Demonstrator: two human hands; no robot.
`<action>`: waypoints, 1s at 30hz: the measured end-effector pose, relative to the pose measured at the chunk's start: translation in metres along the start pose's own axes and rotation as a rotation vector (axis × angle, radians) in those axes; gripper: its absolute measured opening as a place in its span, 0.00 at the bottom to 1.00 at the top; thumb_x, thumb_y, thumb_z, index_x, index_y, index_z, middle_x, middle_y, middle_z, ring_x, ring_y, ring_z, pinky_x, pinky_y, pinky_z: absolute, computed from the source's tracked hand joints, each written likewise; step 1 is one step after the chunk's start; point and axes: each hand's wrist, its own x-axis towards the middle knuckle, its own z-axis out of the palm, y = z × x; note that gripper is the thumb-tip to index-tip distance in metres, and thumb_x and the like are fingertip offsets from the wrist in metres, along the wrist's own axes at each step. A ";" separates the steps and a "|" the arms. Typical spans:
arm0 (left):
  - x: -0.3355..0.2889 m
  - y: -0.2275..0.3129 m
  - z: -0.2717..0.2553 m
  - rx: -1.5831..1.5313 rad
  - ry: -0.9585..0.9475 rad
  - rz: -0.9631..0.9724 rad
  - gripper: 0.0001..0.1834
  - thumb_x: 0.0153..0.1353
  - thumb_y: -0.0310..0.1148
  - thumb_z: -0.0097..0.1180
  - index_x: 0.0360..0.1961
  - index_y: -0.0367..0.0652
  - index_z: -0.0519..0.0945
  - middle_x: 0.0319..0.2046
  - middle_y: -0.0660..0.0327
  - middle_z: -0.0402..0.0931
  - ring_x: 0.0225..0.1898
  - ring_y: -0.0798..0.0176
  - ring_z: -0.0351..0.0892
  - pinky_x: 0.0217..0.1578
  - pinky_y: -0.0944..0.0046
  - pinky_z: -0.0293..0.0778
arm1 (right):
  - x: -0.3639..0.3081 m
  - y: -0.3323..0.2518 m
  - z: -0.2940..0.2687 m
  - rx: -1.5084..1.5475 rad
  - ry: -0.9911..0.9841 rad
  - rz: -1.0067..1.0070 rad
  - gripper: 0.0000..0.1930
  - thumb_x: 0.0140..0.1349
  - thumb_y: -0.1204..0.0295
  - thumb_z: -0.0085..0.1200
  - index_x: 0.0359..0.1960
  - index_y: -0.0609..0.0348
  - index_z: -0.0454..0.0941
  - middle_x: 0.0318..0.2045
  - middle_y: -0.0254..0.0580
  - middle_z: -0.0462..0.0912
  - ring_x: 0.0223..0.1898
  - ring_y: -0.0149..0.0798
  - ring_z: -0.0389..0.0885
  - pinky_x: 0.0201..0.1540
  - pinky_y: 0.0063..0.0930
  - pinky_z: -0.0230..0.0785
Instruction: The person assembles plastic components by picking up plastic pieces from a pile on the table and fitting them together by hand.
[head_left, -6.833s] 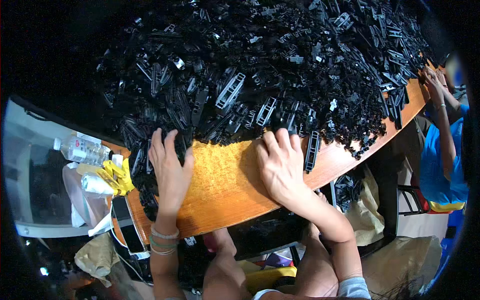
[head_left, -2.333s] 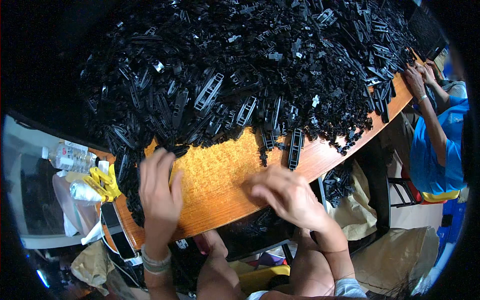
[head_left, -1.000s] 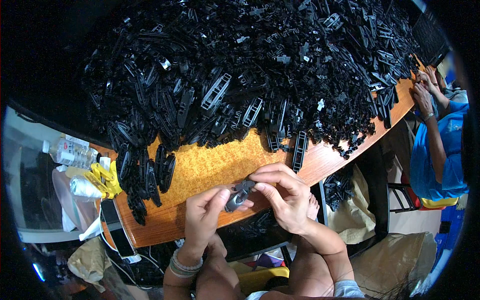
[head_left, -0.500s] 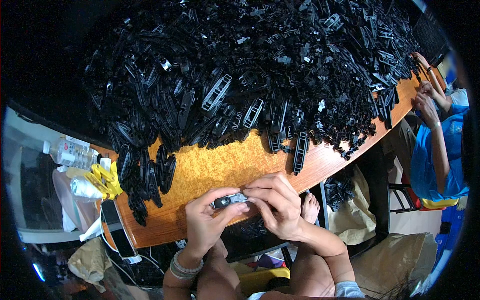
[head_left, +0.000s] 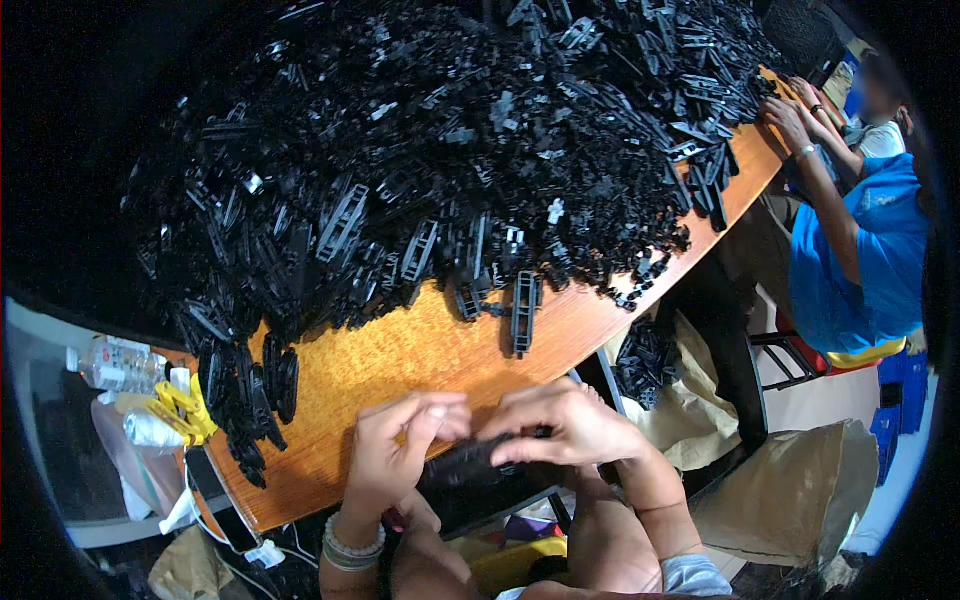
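My left hand [head_left: 405,440] is over the table's near edge, its fingers bent and the thumb pressed in against them. Whether anything small lies inside that grip is hidden. To its right, apart from it, my right hand [head_left: 565,425] is smeared by motion. Its thumb and fingers reach toward the left hand, with a dark patch between them that I cannot make out. Under both hands a dark, blurred mass of black plastic parts [head_left: 470,465] shows above my lap. A large heap of black plastic parts [head_left: 400,170] covers the far side of the wooden table [head_left: 390,360].
At left are a clear plastic bottle [head_left: 120,365], a yellow plastic thing [head_left: 187,408] and a phone [head_left: 208,490] at the table corner. Brown paper bags [head_left: 790,490] stand at lower right. A co-worker in a blue shirt [head_left: 860,250] works at the table's far right.
My hands have drawn apart, and the small dark grey part that was between them no longer shows there. The view has shifted, so the heap lies further left.
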 end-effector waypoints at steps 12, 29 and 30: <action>0.074 -0.002 0.068 0.744 0.177 0.386 0.12 0.56 0.29 0.56 0.36 0.38 0.66 0.33 0.49 0.70 0.30 0.44 0.76 0.29 0.50 0.72 | 0.017 0.038 -0.034 -0.877 0.698 -0.071 0.18 0.42 0.80 0.56 0.40 0.64 0.75 0.40 0.46 0.73 0.43 0.46 0.74 0.40 0.33 0.72; 0.028 -0.034 0.028 -0.188 0.139 0.203 0.18 0.49 0.12 0.58 0.43 0.32 0.74 0.42 0.53 0.74 0.49 0.59 0.75 0.50 0.61 0.74 | 0.023 0.039 -0.026 -0.819 0.793 -0.159 0.09 0.50 0.83 0.56 0.34 0.63 0.73 0.35 0.46 0.74 0.35 0.47 0.76 0.36 0.33 0.70; 0.027 -0.033 0.026 0.006 0.138 0.248 0.17 0.49 0.13 0.59 0.42 0.32 0.75 0.43 0.52 0.74 0.51 0.60 0.74 0.50 0.62 0.74 | 0.022 0.033 -0.023 -0.758 0.838 -0.220 0.09 0.51 0.84 0.55 0.33 0.63 0.72 0.35 0.47 0.75 0.33 0.47 0.76 0.35 0.33 0.70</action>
